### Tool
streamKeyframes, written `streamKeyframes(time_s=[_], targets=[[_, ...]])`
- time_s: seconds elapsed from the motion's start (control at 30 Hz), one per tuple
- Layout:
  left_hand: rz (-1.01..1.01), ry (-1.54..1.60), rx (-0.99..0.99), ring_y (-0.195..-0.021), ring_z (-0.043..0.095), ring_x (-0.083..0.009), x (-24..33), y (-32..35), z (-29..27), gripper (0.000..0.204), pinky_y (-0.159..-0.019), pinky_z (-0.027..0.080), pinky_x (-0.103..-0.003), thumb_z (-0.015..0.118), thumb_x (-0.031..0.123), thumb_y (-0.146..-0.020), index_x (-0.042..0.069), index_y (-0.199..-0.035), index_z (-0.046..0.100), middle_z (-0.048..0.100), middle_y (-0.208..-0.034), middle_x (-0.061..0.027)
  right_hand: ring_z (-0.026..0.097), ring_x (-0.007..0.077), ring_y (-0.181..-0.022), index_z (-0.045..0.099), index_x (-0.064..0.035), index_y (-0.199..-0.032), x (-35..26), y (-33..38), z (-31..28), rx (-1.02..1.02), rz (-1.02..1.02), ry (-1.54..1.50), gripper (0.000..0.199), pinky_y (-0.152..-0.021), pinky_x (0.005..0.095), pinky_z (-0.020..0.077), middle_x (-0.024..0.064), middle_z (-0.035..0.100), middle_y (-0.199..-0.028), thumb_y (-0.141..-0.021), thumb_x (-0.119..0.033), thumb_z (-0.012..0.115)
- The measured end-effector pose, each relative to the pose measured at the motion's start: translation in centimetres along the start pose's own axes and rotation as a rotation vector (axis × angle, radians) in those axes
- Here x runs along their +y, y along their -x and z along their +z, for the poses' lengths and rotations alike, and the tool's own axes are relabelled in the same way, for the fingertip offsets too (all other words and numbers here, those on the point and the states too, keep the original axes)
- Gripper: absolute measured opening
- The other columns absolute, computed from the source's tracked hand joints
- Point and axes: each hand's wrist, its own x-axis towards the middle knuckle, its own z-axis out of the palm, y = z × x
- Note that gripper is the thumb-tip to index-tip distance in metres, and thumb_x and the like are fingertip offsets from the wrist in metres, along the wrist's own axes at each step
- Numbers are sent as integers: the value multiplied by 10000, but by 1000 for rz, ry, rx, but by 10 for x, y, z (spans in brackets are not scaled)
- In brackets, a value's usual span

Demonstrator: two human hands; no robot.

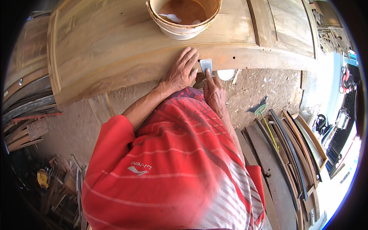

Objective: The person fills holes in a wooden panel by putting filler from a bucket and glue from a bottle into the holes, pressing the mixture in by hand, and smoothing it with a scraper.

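On the door's edge (153, 65) my left hand (182, 71) lies flat, fingers apart; my right hand (214, 92) clamps a scraper (206, 66), bucket (184, 19) just beyond.

Counts around the wooden door (126, 50)

One wooden door lies flat, and one round wooden bucket (184, 19) stands on it, holding one white scoop (172, 17). Two hands meet at the door's near edge: one left hand (183, 71) flat on the wood, one right hand (214, 94) with one metal scraper (206, 66). One white lid (226, 74) lies on the ground just below that edge, and one green broom (264, 119) farther right. At least two small holes show in the door's edge.
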Motion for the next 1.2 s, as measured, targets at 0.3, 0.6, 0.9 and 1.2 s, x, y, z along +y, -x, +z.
streamKeyframes(time_s=[0.3, 0.6, 0.9, 1.2], targets=[[8, -38, 19, -1475, 434, -433, -1, 0, 0, 595, -1224, 383, -505, 682, 45, -858, -79, -1426, 558, 518, -1522, -258, 705, 470, -842, 591, -46, -1463, -6, -8, -10, 47, -5, -76, 461, -697, 547, 577, 250, 652, -1033, -1007, -113, 618], [-10, 18, 34, -1481, 429, -433, -3, 0, 1, 641, -1232, 378, -513, 647, -32, -846, -48, -1474, 520, 512, -1540, -225, 687, 459, -873, 572, -48, -1489, 1, -22, -10, 114, -3, -35, 472, -742, 530, 555, 270, 662, -1028, -1024, -114, 618], [-16, 36, 50, -1458, 459, -433, -5, 1, 2, 615, -1215, 398, -511, 629, -37, -853, -59, -1459, 527, 534, -1517, -234, 693, 456, -794, 558, -65, -1495, 6, -11, 6, 73, -37, 25, 487, -661, 540, 575, 234, 637, -984, -1014, -113, 620], [-1, 19, 53, -1441, 473, -437, -4, -2, 0, 598, -1204, 409, -510, 622, -39, -852, -59, -1445, 541, 547, -1494, -238, 697, 448, -778, 582, -96, -1486, 3, -2, 3, 31, -27, -9, 477, -648, 545, 568, 216, 630, -978, -1012, -124, 628]])
